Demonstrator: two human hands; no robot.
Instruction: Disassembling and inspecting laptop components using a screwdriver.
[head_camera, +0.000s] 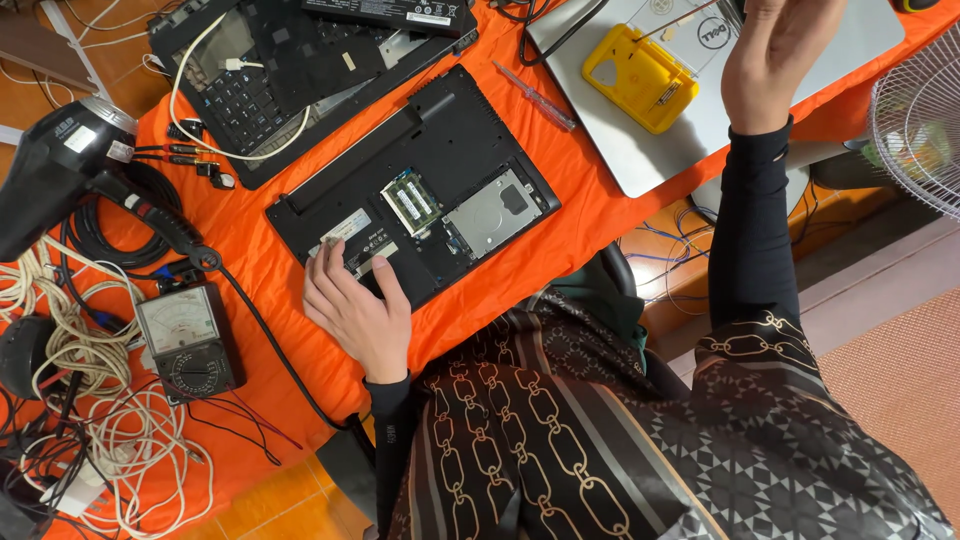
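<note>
Left hand: flat, fingers spread narrow, holding nothing, fingertips resting on the near corner of the upturned black laptop. Laptop base lies open on the orange cloth; memory modules and silver hard drive sit just beyond the fingertips. Right hand: raised over the silver laptop, fingers cut off by the frame edge, grip cannot be told. Yellow case just beside that wrist. Analogue multimeter well apart, outward of the left hand.

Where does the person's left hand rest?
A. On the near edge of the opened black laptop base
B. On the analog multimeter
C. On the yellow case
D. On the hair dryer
A: the left hand lies flat on the near edge of the upturned black laptop base, fingers by its open bay.
</note>
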